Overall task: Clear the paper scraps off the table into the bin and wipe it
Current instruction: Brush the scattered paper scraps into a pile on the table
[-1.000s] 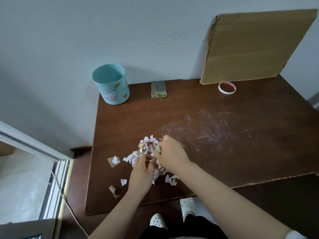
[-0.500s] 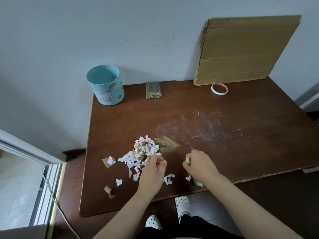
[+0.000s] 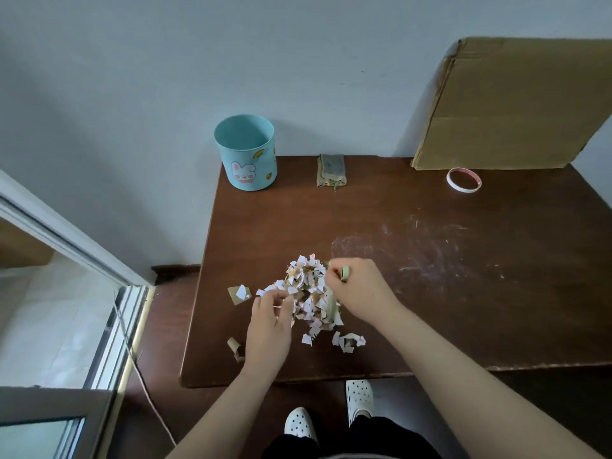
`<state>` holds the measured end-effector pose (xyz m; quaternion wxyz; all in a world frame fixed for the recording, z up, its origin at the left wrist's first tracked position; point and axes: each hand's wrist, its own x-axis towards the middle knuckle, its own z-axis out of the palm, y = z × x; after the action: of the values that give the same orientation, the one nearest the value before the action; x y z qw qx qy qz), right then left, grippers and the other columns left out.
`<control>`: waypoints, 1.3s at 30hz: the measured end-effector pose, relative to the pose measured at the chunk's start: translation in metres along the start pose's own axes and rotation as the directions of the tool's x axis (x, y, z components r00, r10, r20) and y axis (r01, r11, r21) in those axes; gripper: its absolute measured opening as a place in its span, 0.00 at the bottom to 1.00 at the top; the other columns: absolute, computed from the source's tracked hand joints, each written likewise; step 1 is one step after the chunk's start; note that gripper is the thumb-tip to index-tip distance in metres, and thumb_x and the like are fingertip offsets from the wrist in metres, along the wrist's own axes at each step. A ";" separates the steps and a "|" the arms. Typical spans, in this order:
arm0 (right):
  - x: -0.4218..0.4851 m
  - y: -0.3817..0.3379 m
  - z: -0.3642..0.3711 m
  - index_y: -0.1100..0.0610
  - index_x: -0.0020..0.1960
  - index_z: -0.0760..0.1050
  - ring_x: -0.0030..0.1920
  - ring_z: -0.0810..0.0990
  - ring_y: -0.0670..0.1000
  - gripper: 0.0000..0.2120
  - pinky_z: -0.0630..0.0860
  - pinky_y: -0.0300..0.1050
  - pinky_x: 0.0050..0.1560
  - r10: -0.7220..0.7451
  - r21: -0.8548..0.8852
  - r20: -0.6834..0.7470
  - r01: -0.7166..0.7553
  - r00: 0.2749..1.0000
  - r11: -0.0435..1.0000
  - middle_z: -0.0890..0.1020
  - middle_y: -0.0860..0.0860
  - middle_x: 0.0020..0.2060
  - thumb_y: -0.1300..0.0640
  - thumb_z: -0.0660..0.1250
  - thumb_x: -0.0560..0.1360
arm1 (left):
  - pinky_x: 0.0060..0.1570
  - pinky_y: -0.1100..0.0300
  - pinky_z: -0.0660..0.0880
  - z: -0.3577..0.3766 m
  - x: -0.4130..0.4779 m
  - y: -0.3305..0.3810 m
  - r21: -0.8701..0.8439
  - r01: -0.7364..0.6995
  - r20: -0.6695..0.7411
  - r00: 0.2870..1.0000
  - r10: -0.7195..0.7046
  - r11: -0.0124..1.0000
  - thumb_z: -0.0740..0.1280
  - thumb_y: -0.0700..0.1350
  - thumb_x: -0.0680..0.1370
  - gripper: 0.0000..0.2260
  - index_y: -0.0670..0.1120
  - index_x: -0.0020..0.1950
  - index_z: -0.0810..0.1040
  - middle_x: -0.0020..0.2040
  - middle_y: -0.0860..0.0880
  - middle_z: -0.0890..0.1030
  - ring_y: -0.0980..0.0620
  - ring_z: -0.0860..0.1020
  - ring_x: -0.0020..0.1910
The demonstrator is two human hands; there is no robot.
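A heap of white and brown paper scraps lies near the front left of the dark wooden table. My left hand has its fingers curled into the heap's left edge. From the right side, my right hand presses against the heap while gripping a pale green strip. Loose scraps lie apart at the left, at the front left edge and in front. The light blue bin stands upright at the back left corner. A folded grey-green cloth lies beside it.
A flattened cardboard box leans on the wall at the back right, with a tape ring in front of it. White smears mark the table's middle. A sliding door frame and a cord are on the floor at left.
My right hand came back from the front edge up to the heap's right side. The heap is pushed tighter between both hands. The camera swung left.
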<state>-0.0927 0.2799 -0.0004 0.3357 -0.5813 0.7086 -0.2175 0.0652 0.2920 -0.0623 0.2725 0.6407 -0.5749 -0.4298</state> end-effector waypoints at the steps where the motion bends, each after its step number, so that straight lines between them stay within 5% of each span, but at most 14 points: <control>1: 0.006 -0.005 0.006 0.55 0.30 0.70 0.27 0.72 0.57 0.14 0.72 0.47 0.29 -0.025 0.082 0.014 0.023 1.000 0.996 0.74 0.55 0.26 0.58 0.60 0.74 | 0.46 0.65 0.67 -0.006 0.001 -0.001 -0.022 0.014 -0.041 0.999 -0.015 1.000 0.59 0.48 0.81 0.05 0.52 0.53 0.73 0.54 0.52 0.73 0.66 0.72 0.46; 3: 0.018 -0.013 0.023 0.53 0.33 0.75 0.32 0.77 0.60 0.13 0.77 0.52 0.34 -0.063 0.198 0.065 0.049 0.996 0.979 0.77 0.58 0.29 0.57 0.60 0.75 | 0.49 0.63 0.66 -0.020 0.003 -0.005 -0.050 0.028 -0.121 0.992 -0.034 0.998 0.58 0.47 0.81 0.04 0.52 0.52 0.73 0.54 0.51 0.74 0.69 0.70 0.47; 7: 0.033 -0.030 0.058 0.54 0.43 0.79 0.31 0.75 0.47 0.09 0.74 0.45 0.37 -0.089 0.371 0.198 0.010 0.976 0.929 0.77 0.49 0.28 0.59 0.60 0.76 | 0.41 0.80 0.63 -0.042 0.007 -0.013 -0.072 0.016 -0.252 0.967 -0.034 0.997 0.58 0.44 0.81 0.07 0.46 0.54 0.75 0.54 0.48 0.74 0.76 0.68 0.46; 13: 0.048 -0.038 0.089 0.55 0.50 0.78 0.35 0.78 0.46 0.09 0.74 0.34 0.33 -0.054 0.420 0.367 -0.114 0.929 0.901 0.77 0.51 0.31 0.59 0.59 0.77 | 0.53 0.62 0.61 -0.058 0.007 -0.022 -0.167 0.103 -0.300 0.942 -0.150 0.981 0.55 0.46 0.82 0.09 0.48 0.57 0.73 0.57 0.49 0.71 0.57 0.67 0.54; 22: 0.051 0.002 0.054 0.57 0.48 0.79 0.29 0.77 0.48 0.14 0.70 0.37 0.25 0.111 0.442 0.329 -0.256 0.938 0.859 0.77 0.54 0.30 0.66 0.55 0.77 | 0.51 0.60 0.62 -0.052 0.016 -0.022 -0.226 0.169 -0.223 0.950 -0.220 0.959 0.54 0.49 0.82 0.10 0.49 0.58 0.72 0.59 0.50 0.71 0.61 0.71 0.48; 26: 0.043 0.006 0.042 0.58 0.49 0.80 0.30 0.76 0.48 0.13 0.68 0.37 0.26 0.053 0.467 0.325 -0.209 0.944 0.859 0.77 0.52 0.29 0.65 0.56 0.77 | 0.43 0.66 0.65 -0.047 0.019 -0.017 -0.238 0.141 -0.205 0.960 -0.192 0.961 0.54 0.49 0.82 0.10 0.49 0.55 0.73 0.56 0.50 0.73 0.64 0.72 0.47; 34: 0.018 -0.021 0.090 0.48 0.46 0.77 0.29 0.77 0.46 0.10 0.67 0.35 0.26 -0.152 0.382 0.585 -0.105 0.797 0.918 0.75 0.46 0.26 0.59 0.58 0.77 | 0.61 0.44 0.69 -0.049 0.024 -0.022 -0.215 0.141 -0.206 0.961 -0.186 0.966 0.56 0.54 0.79 0.14 0.49 0.56 0.76 0.53 0.49 0.77 0.47 0.73 0.57; 39: 0.020 -0.007 0.077 0.51 0.48 0.78 0.28 0.76 0.46 0.10 0.66 0.35 0.24 -0.073 0.329 0.588 -0.156 0.806 0.931 0.75 0.49 0.29 0.59 0.58 0.78 | 0.64 0.47 0.67 -0.044 0.021 -0.022 -0.218 0.195 -0.181 0.955 -0.235 0.956 0.56 0.51 0.80 0.12 0.49 0.57 0.76 0.56 0.51 0.77 0.49 0.71 0.61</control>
<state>-0.0336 0.2654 -0.0521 0.6449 -0.5318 0.5293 -0.1450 0.1136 0.2695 -0.0648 0.3439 0.7102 -0.4248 -0.4438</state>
